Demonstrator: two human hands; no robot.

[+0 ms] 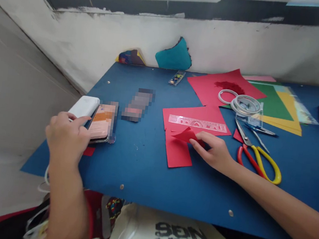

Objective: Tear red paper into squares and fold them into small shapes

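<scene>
My left hand [69,136] is closed over the near end of a white power bank [84,107]; some fingertips are hidden. Its thumb reaches the edge of a phone [103,120] with a lit screen, lying right beside the block. My right hand [213,150] pinches a small folded piece of red paper [187,134] between thumb and fingers. That piece is lifted above a red paper strip [177,152]. Just behind it, a clear plastic ruler [198,123] lies on a larger red sheet [177,115].
Scissors [255,153] with red and yellow handles lie right of my right hand, near tweezers [262,130]. White tape rolls [246,105], green paper [277,100] and yellow paper [288,111] are farther back. A blurred flat object [138,105] lies mid-left on the blue table [142,171].
</scene>
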